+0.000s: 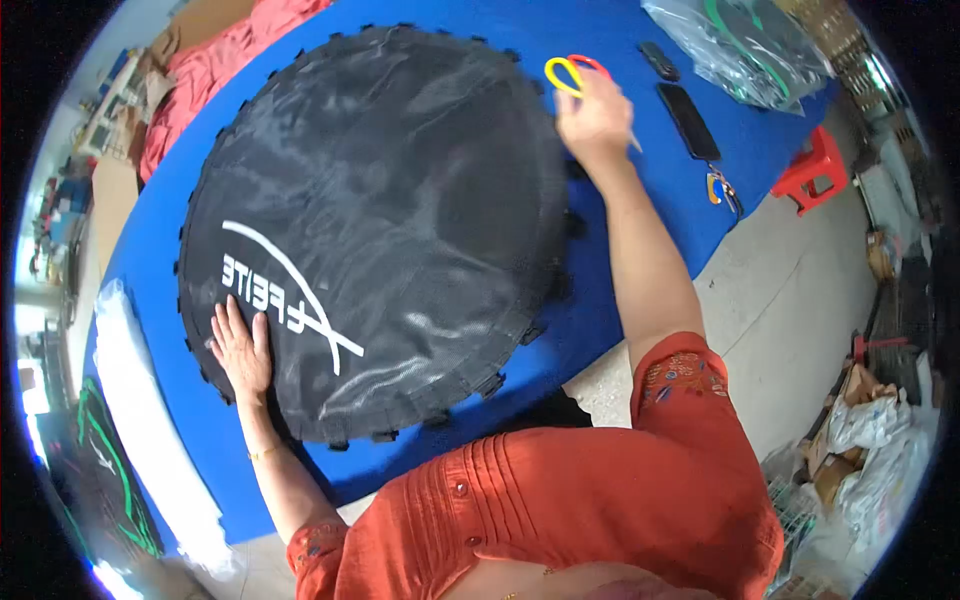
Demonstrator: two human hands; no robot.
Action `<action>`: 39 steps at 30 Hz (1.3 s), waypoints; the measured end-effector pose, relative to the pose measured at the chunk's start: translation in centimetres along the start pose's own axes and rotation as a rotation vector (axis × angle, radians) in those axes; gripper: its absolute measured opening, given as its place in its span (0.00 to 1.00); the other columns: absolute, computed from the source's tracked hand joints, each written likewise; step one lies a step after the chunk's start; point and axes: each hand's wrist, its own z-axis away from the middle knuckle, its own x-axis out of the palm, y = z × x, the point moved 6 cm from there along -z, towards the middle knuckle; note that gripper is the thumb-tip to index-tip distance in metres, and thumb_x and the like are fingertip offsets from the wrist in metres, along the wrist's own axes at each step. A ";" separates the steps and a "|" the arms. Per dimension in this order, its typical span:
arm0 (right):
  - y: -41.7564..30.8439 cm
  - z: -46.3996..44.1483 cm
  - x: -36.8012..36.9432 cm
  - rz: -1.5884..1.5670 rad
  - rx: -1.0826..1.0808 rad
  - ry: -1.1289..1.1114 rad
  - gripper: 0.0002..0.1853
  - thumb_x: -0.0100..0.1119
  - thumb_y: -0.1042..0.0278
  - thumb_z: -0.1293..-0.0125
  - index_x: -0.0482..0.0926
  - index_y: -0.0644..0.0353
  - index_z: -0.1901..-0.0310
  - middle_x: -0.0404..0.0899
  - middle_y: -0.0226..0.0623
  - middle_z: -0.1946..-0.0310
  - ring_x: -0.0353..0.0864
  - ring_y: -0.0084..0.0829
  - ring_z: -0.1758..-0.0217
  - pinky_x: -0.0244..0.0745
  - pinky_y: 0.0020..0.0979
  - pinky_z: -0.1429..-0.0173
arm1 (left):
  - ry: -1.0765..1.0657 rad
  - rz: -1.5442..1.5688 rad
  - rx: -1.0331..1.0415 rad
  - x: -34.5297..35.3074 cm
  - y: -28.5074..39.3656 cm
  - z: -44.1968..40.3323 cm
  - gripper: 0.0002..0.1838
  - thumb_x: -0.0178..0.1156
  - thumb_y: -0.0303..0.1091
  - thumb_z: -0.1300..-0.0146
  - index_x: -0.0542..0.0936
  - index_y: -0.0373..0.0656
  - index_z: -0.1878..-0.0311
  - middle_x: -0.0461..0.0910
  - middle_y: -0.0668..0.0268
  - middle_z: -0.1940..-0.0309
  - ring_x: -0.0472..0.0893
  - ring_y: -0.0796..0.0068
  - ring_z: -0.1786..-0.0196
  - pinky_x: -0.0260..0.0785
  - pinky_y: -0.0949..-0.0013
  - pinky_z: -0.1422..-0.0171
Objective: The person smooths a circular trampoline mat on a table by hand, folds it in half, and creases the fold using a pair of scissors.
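Note:
A round black mesh mat (420,190), with short tabs around its edge and white lettering, lies spread over the blue-covered table (620,260). My left hand (240,350) rests flat on its lower left part, beside the lettering, fingers outstretched. Beyond the mat's upper right edge, my right hand (597,118) is closed on a pair of scissors (562,80). Their yellow and red handle loops stick out above the fingers, and a pointed tip shows below the palm. Most of the blades are hidden by the hand.
Right of my right hand lie a phone (688,120), a small black object (658,61) and keys (722,190). A clear plastic package (750,45) sits at the far corner. A red stool (810,170) stands on the floor. White wrapped material (155,430) lies along the left edge.

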 end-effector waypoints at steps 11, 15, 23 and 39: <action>2.4 1.0 1.1 0.444 0.301 -0.591 0.20 0.59 0.54 0.23 0.85 0.64 0.44 0.88 0.56 0.45 0.87 0.62 0.41 0.82 0.61 0.38 | 0.155 0.088 0.004 -1.2 0.7 1.1 0.47 0.52 0.72 0.23 0.66 0.46 0.14 0.61 0.46 0.14 0.57 0.39 0.12 0.45 0.31 0.11; 6.8 0.2 3.7 0.380 0.274 -0.754 0.25 0.61 0.48 0.22 0.86 0.65 0.42 0.88 0.62 0.49 0.86 0.66 0.39 0.81 0.59 0.34 | 0.176 0.125 -0.008 -1.2 0.7 1.2 0.49 0.51 0.74 0.24 0.67 0.45 0.15 0.62 0.44 0.14 0.58 0.38 0.12 0.44 0.30 0.11; 11.3 0.3 7.1 -0.740 1.422 -1.011 0.11 0.78 0.71 0.34 0.81 0.50 0.66 0.78 0.24 0.80 0.74 0.25 0.84 0.70 0.28 0.79 | 0.174 0.152 -0.031 -1.6 0.8 1.2 0.48 0.51 0.74 0.24 0.66 0.46 0.15 0.62 0.45 0.14 0.56 0.39 0.11 0.43 0.30 0.10; -24.2 -1.6 3.2 -0.877 0.782 -1.056 0.11 0.58 0.61 0.15 0.79 0.61 0.47 0.83 0.34 0.62 0.73 0.18 0.73 0.67 0.24 0.74 | 0.186 0.215 -0.055 -1.9 0.7 1.4 0.46 0.55 0.71 0.25 0.68 0.45 0.16 0.63 0.45 0.15 0.56 0.41 0.11 0.43 0.30 0.10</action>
